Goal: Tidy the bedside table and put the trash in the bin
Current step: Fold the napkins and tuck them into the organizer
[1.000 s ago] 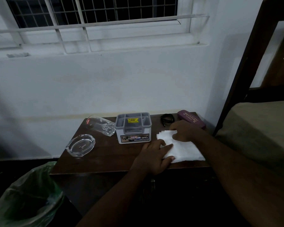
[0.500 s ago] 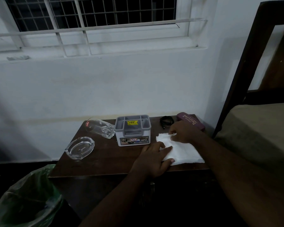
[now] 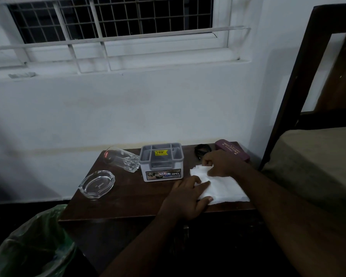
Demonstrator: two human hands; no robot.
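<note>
The left hand (image 3: 185, 198) pressed flat on the white tissues (image 3: 222, 186); the right hand (image 3: 221, 163) pinched their far edge. Loose sheets could slide off the bench (image 3: 128, 204).

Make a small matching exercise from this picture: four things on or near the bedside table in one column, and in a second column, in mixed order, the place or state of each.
Things:
1. drinking glass
2. glass ashtray
3. white tissue
4. bin with green bag

Places or states:
A. flat under both hands, at the right front of the table
B. on the floor, left of the table
C. lying on its side, left of the grey organizer box
D. upright near the table's left edge, in front of the glass

Pairs: 1-C, 2-D, 3-A, 4-B
</note>
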